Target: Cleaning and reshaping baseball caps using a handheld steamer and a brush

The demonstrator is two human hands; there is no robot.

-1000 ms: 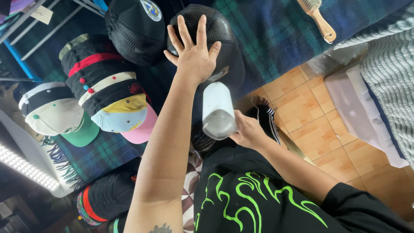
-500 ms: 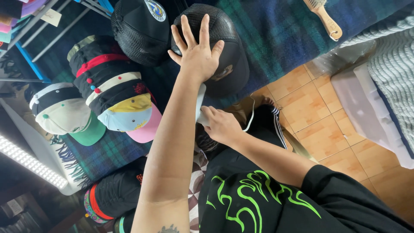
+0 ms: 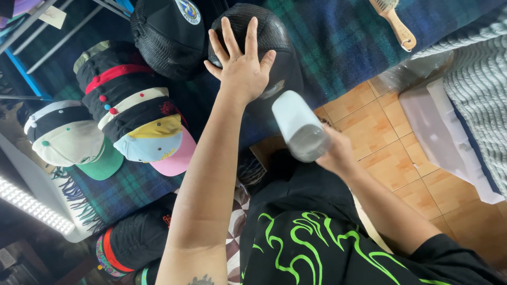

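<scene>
Both hands work over one cap. Left hand (image 3: pixel 242 67) lies flat, fingers spread wide, pressed on the crown of a black mesh-backed cap (image 3: pixel 264 47) that rests on a dark plaid blanket (image 3: pixel 338 47); the open palm seems to pin the cap steady rather than grip it. Right hand (image 3: pixel 338 153), just below and beside the left wrist, is closed round a white cylindrical bottle (image 3: pixel 300 129), tilted with its far end aimed at the cap's front, near a pale smudge there. Beyond the left hand sits another black mesh cap with a round badge (image 3: pixel 171 31); further to that side are stacked caps (image 3: pixel 132 116) in mixed colours. Well beyond the right hand lies a wooden brush (image 3: pixel 395 21).
</scene>
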